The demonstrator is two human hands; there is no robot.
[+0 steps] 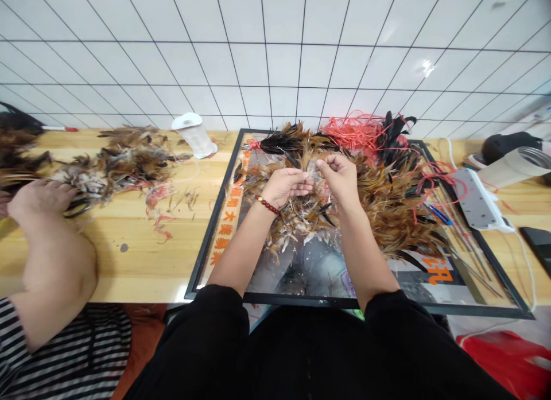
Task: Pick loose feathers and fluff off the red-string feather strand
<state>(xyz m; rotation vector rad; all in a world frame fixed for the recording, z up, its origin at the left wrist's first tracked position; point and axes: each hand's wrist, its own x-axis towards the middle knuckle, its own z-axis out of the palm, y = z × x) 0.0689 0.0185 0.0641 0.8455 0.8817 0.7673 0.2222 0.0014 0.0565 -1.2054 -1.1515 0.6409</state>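
My left hand (286,186), with a dark red bead bracelet (267,205) on its wrist, is closed in a pinch on a small tuft of pale and brown feathers (313,169). Facing it, my right hand (342,175) pinches the same tuft between thumb and fingers. Both hands are above a loose pile of brown feathers (383,205), spread over a black-framed board (215,216) with orange lettering. Behind them lies a bundle of dark feathers (279,142), bound with red at its left end. The quill tips between my fingers are too small to make out.
Red plastic string (353,130) is heaped at the back, near black feathers (394,130). Right of it are a blue pen (439,214), a white power strip (480,199) and a phone (538,245). A white spool (196,137) stands left, beside a co-worker's hand (41,202) among feathers.
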